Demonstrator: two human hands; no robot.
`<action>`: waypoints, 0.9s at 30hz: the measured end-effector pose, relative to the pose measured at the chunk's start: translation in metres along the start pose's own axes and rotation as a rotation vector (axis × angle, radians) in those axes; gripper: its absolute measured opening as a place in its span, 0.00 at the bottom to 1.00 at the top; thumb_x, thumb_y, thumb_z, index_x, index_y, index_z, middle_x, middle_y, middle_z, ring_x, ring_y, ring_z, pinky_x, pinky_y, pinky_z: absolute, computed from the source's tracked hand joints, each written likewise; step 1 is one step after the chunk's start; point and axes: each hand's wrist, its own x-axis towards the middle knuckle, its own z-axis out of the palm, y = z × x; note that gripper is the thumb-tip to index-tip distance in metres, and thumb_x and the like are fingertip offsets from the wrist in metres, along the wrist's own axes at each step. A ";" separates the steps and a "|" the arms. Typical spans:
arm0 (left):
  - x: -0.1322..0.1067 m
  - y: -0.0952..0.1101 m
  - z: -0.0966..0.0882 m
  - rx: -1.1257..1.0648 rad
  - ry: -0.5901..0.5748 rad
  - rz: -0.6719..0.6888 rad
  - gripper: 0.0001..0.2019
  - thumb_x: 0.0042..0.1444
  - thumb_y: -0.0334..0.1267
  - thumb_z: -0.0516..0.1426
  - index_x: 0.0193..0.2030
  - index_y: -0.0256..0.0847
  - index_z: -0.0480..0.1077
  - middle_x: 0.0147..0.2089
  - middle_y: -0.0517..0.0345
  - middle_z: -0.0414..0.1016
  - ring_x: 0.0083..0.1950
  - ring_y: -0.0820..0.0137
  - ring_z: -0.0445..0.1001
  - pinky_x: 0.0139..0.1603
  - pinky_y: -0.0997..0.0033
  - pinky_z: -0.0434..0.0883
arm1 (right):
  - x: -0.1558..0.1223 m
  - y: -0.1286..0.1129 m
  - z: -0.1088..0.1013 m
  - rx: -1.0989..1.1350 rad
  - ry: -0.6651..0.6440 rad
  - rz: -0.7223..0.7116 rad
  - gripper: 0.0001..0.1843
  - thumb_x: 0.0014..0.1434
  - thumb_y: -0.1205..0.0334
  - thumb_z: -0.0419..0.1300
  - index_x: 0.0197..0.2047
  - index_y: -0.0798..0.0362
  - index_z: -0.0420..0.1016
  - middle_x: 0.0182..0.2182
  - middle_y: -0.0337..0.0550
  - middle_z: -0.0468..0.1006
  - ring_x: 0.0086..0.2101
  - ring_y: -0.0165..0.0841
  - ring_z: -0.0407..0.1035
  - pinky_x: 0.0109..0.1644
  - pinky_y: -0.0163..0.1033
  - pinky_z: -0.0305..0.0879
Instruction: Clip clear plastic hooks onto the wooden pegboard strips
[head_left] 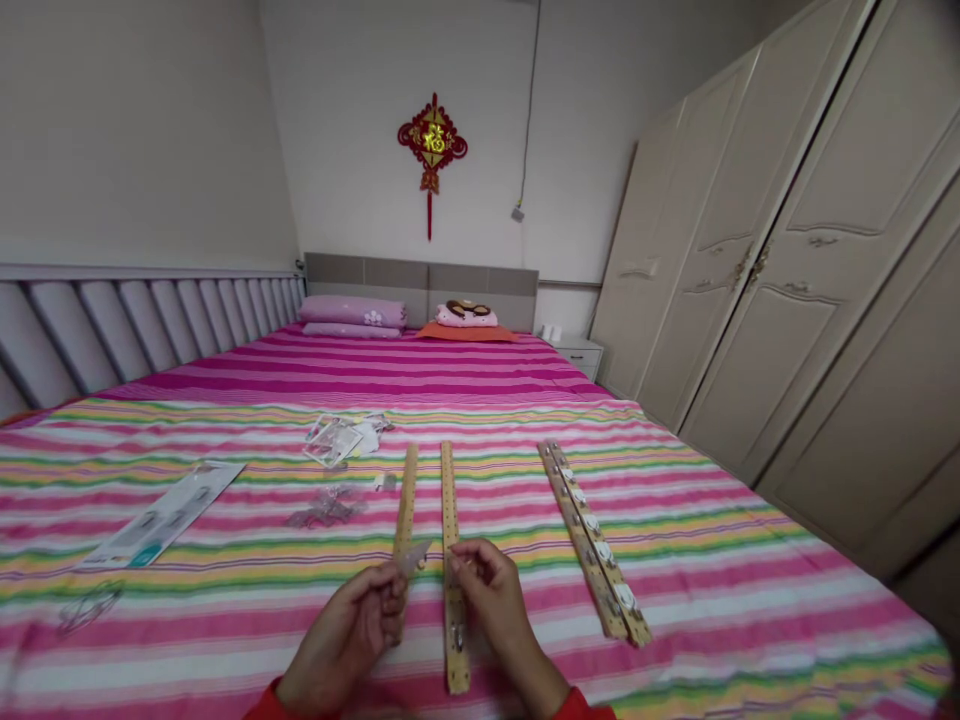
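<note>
My left hand [356,628] is closed on a small pale, pointed piece [415,556], perhaps a clear plastic bag; its kind is not plain. Beneath that hand runs one wooden strip with holes [407,495], partly covered by the fingers. A second perforated wooden strip [449,500] lies to its right, with a small metal fitting [457,632] on its near part. Over this second strip, my right hand [495,597] has its thumb and forefinger pinched together. Whatever sits between those fingertips is too small to make out.
Two strips bearing metal and white round fittings [591,522] lie at right. Left are a long clear package [169,515], crumpled plastic bags [328,507], cards and packets [341,438], and thin wire loops [91,606]. A striped sheet [247,640] covers the bed.
</note>
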 end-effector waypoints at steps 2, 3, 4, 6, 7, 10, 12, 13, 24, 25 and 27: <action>-0.003 -0.003 0.005 -0.143 -0.076 -0.080 0.08 0.48 0.28 0.60 0.28 0.36 0.63 0.24 0.65 0.64 0.21 0.81 0.62 0.21 0.81 0.59 | -0.004 -0.012 0.007 0.021 -0.017 -0.001 0.15 0.41 0.53 0.71 0.30 0.54 0.80 0.20 0.36 0.72 0.22 0.26 0.61 0.25 0.32 0.56; -0.005 -0.005 0.008 -0.229 -0.122 -0.113 0.08 0.48 0.27 0.60 0.29 0.36 0.63 0.25 0.65 0.63 0.21 0.82 0.62 0.21 0.82 0.58 | -0.005 -0.016 0.009 0.050 -0.028 0.018 0.15 0.42 0.53 0.71 0.31 0.54 0.80 0.20 0.36 0.72 0.22 0.26 0.60 0.25 0.32 0.56; -0.007 -0.008 0.012 -0.311 -0.170 -0.146 0.08 0.48 0.27 0.60 0.30 0.36 0.62 0.25 0.65 0.63 0.22 0.82 0.62 0.22 0.83 0.59 | -0.006 -0.019 0.011 0.089 -0.040 0.049 0.15 0.42 0.53 0.71 0.32 0.54 0.80 0.20 0.36 0.73 0.21 0.26 0.60 0.25 0.32 0.56; -0.011 -0.015 0.018 -0.439 -0.253 -0.213 0.09 0.48 0.27 0.60 0.31 0.37 0.61 0.25 0.66 0.62 0.23 0.83 0.62 0.23 0.84 0.59 | -0.008 -0.023 0.013 0.175 -0.059 0.115 0.15 0.43 0.53 0.70 0.33 0.54 0.81 0.22 0.37 0.74 0.21 0.26 0.60 0.24 0.31 0.54; -0.013 -0.019 0.021 -0.485 -0.284 -0.245 0.09 0.48 0.27 0.60 0.31 0.37 0.61 0.25 0.66 0.61 0.23 0.83 0.63 0.23 0.84 0.59 | -0.009 -0.024 0.014 0.213 -0.067 0.141 0.15 0.44 0.54 0.70 0.33 0.54 0.81 0.23 0.38 0.75 0.21 0.25 0.60 0.24 0.31 0.54; -0.014 -0.032 0.028 -0.572 -0.338 -0.327 0.09 0.49 0.27 0.59 0.31 0.37 0.60 0.25 0.67 0.60 0.22 0.83 0.63 0.22 0.84 0.60 | -0.013 -0.029 0.016 0.285 -0.075 0.153 0.13 0.45 0.55 0.70 0.32 0.55 0.81 0.25 0.39 0.76 0.20 0.23 0.60 0.24 0.30 0.54; -0.014 -0.037 0.030 -0.603 -0.348 -0.362 0.09 0.50 0.27 0.58 0.33 0.37 0.60 0.25 0.67 0.60 0.22 0.84 0.63 0.22 0.85 0.60 | -0.015 -0.033 0.017 0.315 -0.084 0.136 0.13 0.45 0.55 0.70 0.32 0.55 0.81 0.25 0.39 0.76 0.20 0.23 0.59 0.24 0.30 0.54; -0.014 -0.039 0.030 -0.611 -0.349 -0.371 0.09 0.50 0.27 0.58 0.33 0.36 0.60 0.25 0.67 0.60 0.22 0.84 0.63 0.22 0.85 0.60 | -0.016 -0.035 0.016 0.328 -0.094 0.130 0.13 0.46 0.55 0.70 0.32 0.55 0.81 0.25 0.39 0.76 0.20 0.23 0.58 0.24 0.30 0.54; -0.016 -0.038 0.030 -0.540 -0.339 -0.463 0.09 0.48 0.28 0.60 0.31 0.37 0.60 0.25 0.65 0.61 0.23 0.82 0.62 0.23 0.84 0.58 | -0.017 -0.047 -0.009 -0.120 -0.075 -0.263 0.13 0.53 0.56 0.64 0.43 0.48 0.80 0.40 0.45 0.77 0.35 0.34 0.70 0.38 0.37 0.67; -0.017 -0.037 0.030 -0.539 -0.341 -0.473 0.09 0.48 0.28 0.60 0.31 0.37 0.60 0.26 0.65 0.61 0.23 0.82 0.62 0.23 0.84 0.58 | -0.018 -0.050 -0.011 -0.183 -0.104 -0.332 0.12 0.55 0.58 0.62 0.43 0.47 0.80 0.41 0.46 0.77 0.38 0.35 0.70 0.40 0.37 0.67; -0.017 -0.037 0.031 -0.533 -0.345 -0.493 0.10 0.48 0.27 0.60 0.31 0.37 0.60 0.26 0.65 0.61 0.23 0.83 0.62 0.23 0.85 0.57 | -0.020 -0.054 -0.014 -0.279 -0.153 -0.435 0.10 0.58 0.61 0.60 0.42 0.46 0.81 0.41 0.46 0.76 0.41 0.36 0.71 0.41 0.38 0.68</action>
